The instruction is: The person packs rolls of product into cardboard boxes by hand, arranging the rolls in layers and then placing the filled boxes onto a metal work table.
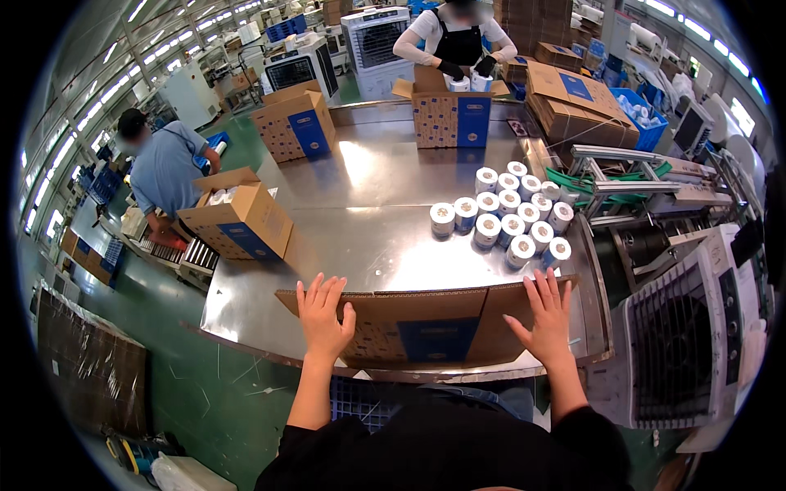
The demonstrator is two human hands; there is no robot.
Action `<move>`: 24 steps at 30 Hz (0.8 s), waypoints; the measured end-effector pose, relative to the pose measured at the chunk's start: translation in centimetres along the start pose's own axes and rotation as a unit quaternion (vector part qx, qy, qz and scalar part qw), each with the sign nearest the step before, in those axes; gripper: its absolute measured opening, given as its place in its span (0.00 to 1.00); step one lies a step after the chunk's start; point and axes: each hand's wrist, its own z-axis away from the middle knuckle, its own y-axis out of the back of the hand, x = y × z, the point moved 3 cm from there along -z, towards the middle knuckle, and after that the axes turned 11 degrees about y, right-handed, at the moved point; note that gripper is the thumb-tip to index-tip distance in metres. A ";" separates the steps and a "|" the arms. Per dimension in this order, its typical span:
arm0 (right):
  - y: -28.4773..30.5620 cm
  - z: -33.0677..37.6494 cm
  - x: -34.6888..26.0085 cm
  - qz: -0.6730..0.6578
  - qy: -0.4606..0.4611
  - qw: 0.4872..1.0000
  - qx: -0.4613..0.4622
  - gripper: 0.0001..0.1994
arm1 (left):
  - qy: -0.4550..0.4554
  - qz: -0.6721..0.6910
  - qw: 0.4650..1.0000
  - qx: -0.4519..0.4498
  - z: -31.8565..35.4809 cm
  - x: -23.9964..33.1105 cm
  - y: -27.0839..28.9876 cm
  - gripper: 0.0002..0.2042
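Observation:
A brown cardboard box [385, 335] with a blue panel stands flattened, or nearly so, on its edge at the near side of the metal table. Against its left part rests my left hand [324, 319], fingers stretched out and apart over the top edge. My right hand [544, 317] lies at the box's right part, fingers spread, thumb pointing inward. Neither hand is closed round the cardboard. Just beyond the box, right of the middle, several white wrapped rolls [508, 203] stand upright in a cluster.
The shiny metal table [352, 229] also bears open boxes at left [246, 221], far left [303, 127] and far side [450, 123]. A co-worker [454, 41] in black gloves handles rolls there; another person [168, 159] stands left. Flat cardboard [577, 102] and an air cooler [679, 335] flank the right.

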 end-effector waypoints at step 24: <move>-0.3 0.2 4.2 -0.176 -0.019 0.971 0.160 0.07 | 0.012 -0.205 0.801 -0.562 -10.3 -5.5 1.5 0.22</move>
